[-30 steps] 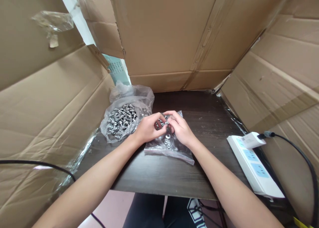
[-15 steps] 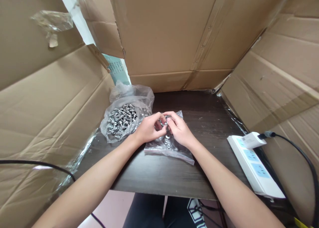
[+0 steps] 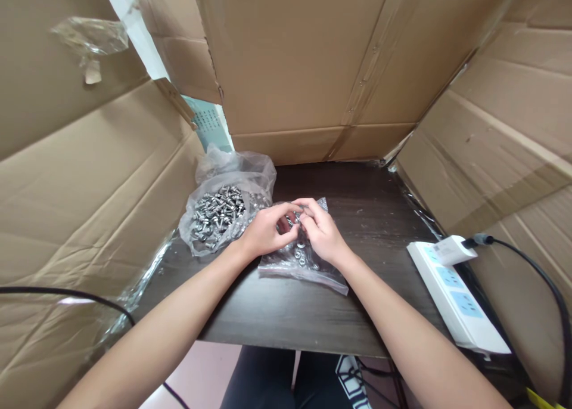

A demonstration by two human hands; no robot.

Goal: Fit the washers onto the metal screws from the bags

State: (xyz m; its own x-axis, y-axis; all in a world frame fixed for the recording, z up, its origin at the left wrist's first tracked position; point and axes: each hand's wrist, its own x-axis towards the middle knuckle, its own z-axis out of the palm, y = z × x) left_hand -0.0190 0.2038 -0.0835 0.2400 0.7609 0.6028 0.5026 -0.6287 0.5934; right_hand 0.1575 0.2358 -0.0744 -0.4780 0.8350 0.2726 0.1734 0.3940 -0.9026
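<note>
My left hand [image 3: 268, 229] and my right hand [image 3: 322, 233] meet fingertip to fingertip above a clear zip bag [image 3: 286, 270]. Both are closed in a pinch. Small shiny metal bits show between the fingers, too small and covered to name for certain. Several metal washers [image 3: 300, 259] lie on the bag below the hands. Left of my left hand, an open clear plastic bag [image 3: 190, 218] is full of metal bolts [image 3: 218, 212], and its right side reaches close to my left wrist.
The dark wooden table [image 3: 286, 319] is walled by cardboard [image 3: 304, 57] at the back and both sides. A white power strip [image 3: 465, 304] with a plugged-in adapter [image 3: 453, 251] lies at the right. A black cable [image 3: 67, 291] hangs at the left.
Only the fingertips have shifted slightly, drawing a little closer together. The bags and forearms stay in place.
</note>
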